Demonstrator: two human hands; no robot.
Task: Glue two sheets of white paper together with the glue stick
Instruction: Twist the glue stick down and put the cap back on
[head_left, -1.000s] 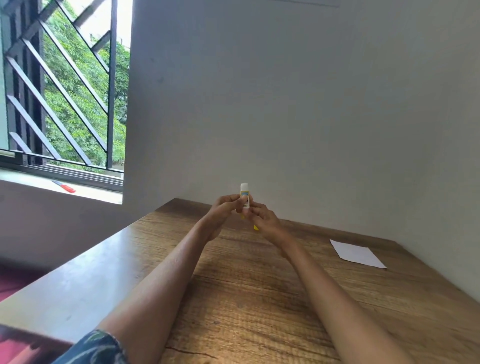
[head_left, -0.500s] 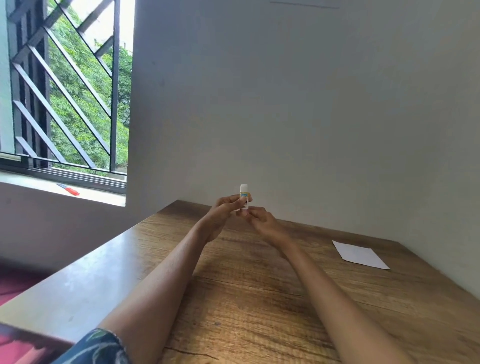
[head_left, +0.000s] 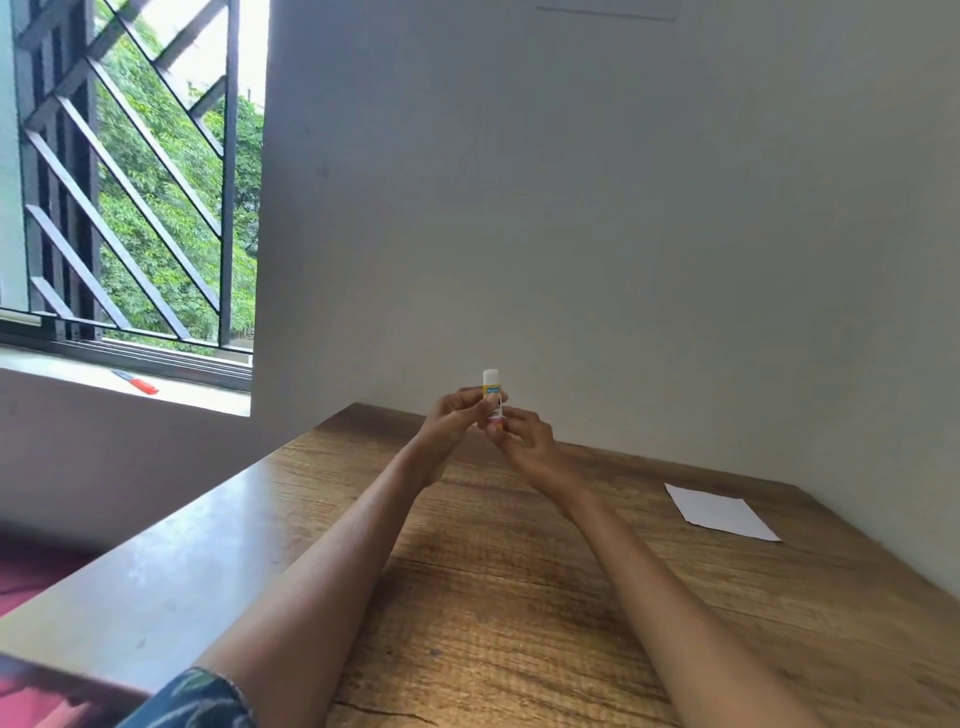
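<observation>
A small glue stick (head_left: 491, 391) with a white top and a yellow and blue label stands upright above the far end of the wooden table (head_left: 519, 597). My left hand (head_left: 453, 422) pinches its body from the left. My right hand (head_left: 524, 441) grips its lower end from below and the right. White paper (head_left: 721, 512) lies flat near the table's far right corner, well to the right of both hands; whether it is one sheet or two stacked I cannot tell.
A plain wall runs along the table's far and right sides. A barred window (head_left: 135, 171) is at the left, with a red and blue pen-like object (head_left: 136, 383) on its sill. A dark red surface (head_left: 31, 577) lies below the table's left edge.
Both hands stay on the glue stick at the same spot. My right fingers have shifted around its lower end, and the yellow part seen below the hands before is now hidden.
</observation>
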